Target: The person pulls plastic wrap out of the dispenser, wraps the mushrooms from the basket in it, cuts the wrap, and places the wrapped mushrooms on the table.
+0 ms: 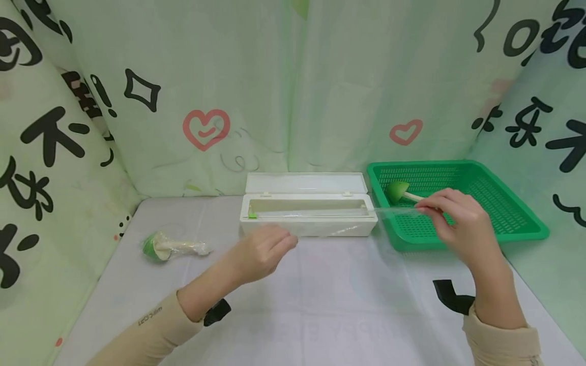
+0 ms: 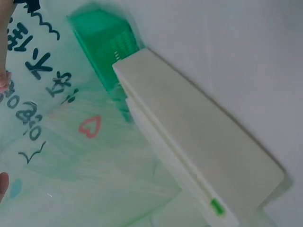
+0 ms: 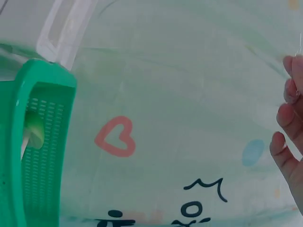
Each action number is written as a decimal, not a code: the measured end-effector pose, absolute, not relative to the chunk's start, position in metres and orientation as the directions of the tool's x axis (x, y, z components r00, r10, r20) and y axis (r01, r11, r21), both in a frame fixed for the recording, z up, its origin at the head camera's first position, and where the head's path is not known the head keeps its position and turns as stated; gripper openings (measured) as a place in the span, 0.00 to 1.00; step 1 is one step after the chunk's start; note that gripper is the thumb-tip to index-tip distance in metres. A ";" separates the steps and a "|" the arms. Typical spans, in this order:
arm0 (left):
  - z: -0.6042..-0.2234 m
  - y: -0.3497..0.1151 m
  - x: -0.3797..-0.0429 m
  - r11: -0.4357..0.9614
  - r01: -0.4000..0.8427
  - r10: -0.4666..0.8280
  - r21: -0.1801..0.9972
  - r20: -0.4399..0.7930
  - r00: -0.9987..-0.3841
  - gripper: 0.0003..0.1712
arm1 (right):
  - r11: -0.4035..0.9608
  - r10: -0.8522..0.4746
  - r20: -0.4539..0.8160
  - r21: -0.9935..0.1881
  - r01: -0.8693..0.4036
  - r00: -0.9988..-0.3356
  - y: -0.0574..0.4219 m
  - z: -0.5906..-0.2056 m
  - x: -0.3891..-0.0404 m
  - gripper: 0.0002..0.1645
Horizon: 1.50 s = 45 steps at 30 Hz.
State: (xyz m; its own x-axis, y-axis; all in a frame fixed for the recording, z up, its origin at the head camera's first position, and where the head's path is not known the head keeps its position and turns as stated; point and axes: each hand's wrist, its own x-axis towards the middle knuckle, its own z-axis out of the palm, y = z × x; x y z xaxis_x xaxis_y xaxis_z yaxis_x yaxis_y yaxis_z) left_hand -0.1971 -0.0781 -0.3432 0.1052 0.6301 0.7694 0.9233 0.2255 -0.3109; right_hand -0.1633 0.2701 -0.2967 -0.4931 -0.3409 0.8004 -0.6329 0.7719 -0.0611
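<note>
A white plastic wrap dispenser (image 1: 309, 223) stands at the back middle of the table with its lid (image 1: 306, 183) raised. Clear plastic wrap (image 1: 394, 210) stretches from it toward the right. My right hand (image 1: 458, 223), over the green basket's front, pinches the wrap between thumb and fingers. In front of the dispenser, my left hand (image 1: 267, 249) has curled fingers at the wrap's lower edge; the film is hard to see there. A green spoon with a pale handle (image 1: 397, 191) lies in the basket behind my right fingers. Another green spoon (image 1: 171, 247), wrapped in clear film, lies at the left.
The green basket (image 1: 508, 203) sits against the dispenser's right end. White cloth (image 1: 320, 305) covers the table. Printed curtains (image 1: 284, 91) enclose the back and both sides.
</note>
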 end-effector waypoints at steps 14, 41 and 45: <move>-0.412 -0.108 -0.161 0.210 0.921 0.849 -0.327 0.528 -0.007 0.23 | 0.608 -0.549 0.622 -0.161 -0.778 -0.558 0.273 -0.376 -0.112 0.19; -0.483 -0.125 -0.158 0.317 0.913 0.948 -0.257 0.124 -0.294 0.07 | 0.702 -0.630 0.036 -0.400 -0.589 -0.775 0.240 -0.461 -0.117 0.12; -0.482 -0.126 -0.157 0.370 0.914 0.928 -0.165 0.107 -0.356 0.06 | 0.707 -0.617 0.017 -0.427 -0.563 -0.787 0.240 -0.461 -0.117 0.10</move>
